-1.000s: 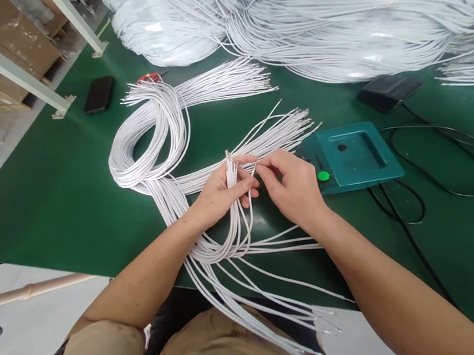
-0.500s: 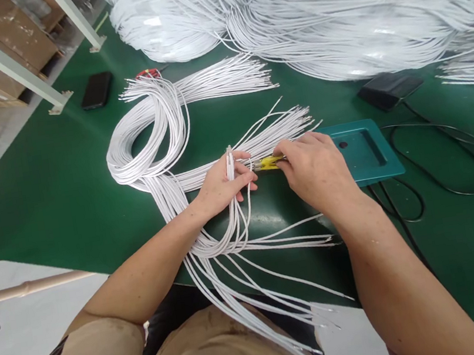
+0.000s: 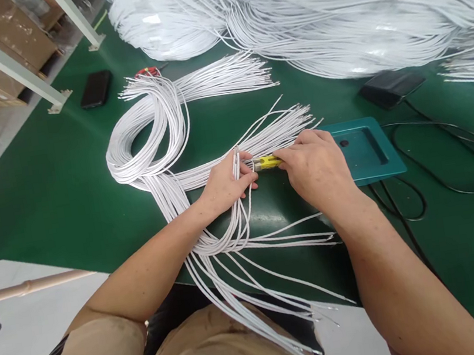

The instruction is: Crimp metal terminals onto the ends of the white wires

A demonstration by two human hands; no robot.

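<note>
While I view the station through the head camera, both hands are positioned near each other over the green tabletop (image 3: 56,192). My left hand (image 3: 231,183) is partly closed, thumb and fingers bent around a small group of white wires (image 3: 236,164) whose ends point upward. Below the hand, these wires curve down into a loop near the front edge of the tabletop. My right hand (image 3: 319,168) is closed around a yellow-handled tool (image 3: 268,162). The tool lies roughly level, its metal tip directed at a single wire just beside the left fingertips; I cannot tell whether its jaws grip that wire.

Behind the hands, a wire bundle (image 3: 277,130) extends to the right. Left of it rests a coil of white wire (image 3: 121,159), and several loose wire ends (image 3: 288,342) hang past the front edge. A teal tray unit (image 3: 386,146) sits to the right, partly covered by the right hand. Toward the rear I locate a black phone (image 3: 95,89), a red-handled tool (image 3: 147,71) and a large wire heap (image 3: 338,20).
</note>
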